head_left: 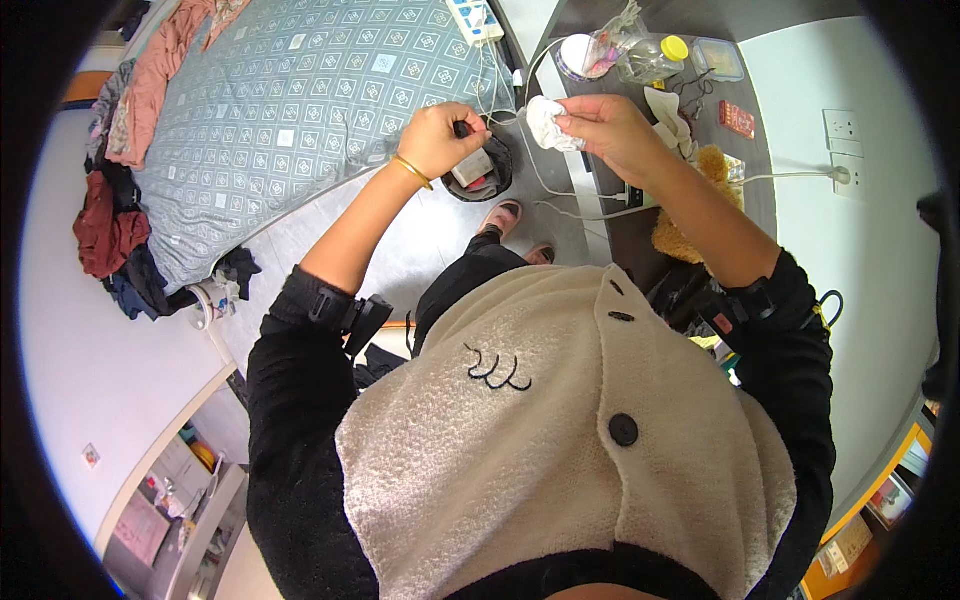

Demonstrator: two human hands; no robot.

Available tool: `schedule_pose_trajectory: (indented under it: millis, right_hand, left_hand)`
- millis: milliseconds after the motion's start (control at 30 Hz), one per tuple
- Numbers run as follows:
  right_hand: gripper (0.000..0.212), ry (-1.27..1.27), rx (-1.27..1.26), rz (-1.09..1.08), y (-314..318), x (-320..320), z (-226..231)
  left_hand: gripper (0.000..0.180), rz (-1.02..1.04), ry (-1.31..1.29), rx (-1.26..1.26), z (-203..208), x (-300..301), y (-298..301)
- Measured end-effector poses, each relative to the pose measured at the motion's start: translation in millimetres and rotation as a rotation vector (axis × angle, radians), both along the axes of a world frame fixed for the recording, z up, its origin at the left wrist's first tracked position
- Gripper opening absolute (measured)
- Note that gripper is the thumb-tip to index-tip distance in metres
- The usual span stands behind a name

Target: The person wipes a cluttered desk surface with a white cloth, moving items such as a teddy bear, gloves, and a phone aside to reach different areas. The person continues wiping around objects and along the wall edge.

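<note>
My right hand (618,135) pinches a crumpled white tissue (548,124) between thumb and fingers, over the near edge of the dark desk. My left hand (440,140), with a gold bangle (412,172) at its wrist, is curled over the bin with thumb and fingers drawn together. Something small, dark and reddish shows by those fingers, but I cannot make out whether they hold it. Below is a dark round bin (503,160) with a pale box (472,170) and other litter inside, partly hidden by the left hand.
On the dark desk (755,160) stand a yellow-lidded jar (672,49), a white tub (577,57), a clear container (718,60) and a red packet (737,119). A brown plush toy (680,238) and white cables (790,177) are nearby. A bed (270,120) with a power strip (475,18) lies left.
</note>
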State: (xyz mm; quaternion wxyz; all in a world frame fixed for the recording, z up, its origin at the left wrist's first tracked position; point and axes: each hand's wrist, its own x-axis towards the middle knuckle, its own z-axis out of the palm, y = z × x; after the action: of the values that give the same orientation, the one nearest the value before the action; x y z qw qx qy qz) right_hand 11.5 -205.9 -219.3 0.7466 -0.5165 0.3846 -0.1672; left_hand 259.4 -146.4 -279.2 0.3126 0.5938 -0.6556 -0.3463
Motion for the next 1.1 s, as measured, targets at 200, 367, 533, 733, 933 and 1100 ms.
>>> schedule_pose_trajectory:
  millis: [200,367,533,733,933,1100]
  right_hand:
    - [0.03,0.051,-0.019,-0.041,2.6,-18.5,-0.4]
    - [0.028,0.136,-0.055,-0.059,8.5,-43.3,10.2]
    - [0.03,0.14,-0.054,-0.157,26.5,-92.5,36.7]
    - [0.03,0.234,-0.098,-0.238,68.1,-191.2,61.4]
    - [0.021,0.097,-0.021,-1.047,75.8,-340.2,29.3]
    - [0.016,0.389,-0.03,-1.2,84.5,-416.7,-39.8]
  left_hand:
    - [0.023,-0.061,-0.219,0.037,-28.4,-1.5,-1.5]
    - [0.022,-0.065,-0.237,-0.02,-27.5,-6.9,-5.6]
    - [0.019,-0.062,-0.101,-0.092,-20.7,-23.6,-16.7]
    - [0.014,-0.064,-0.029,-0.048,-17.8,-45.7,-24.2]
    - [0.014,-0.171,-0.019,-0.015,-19.8,-82.4,-36.3]
    - [0.011,-0.228,-0.044,-0.007,-17.7,-116.7,-44.3]
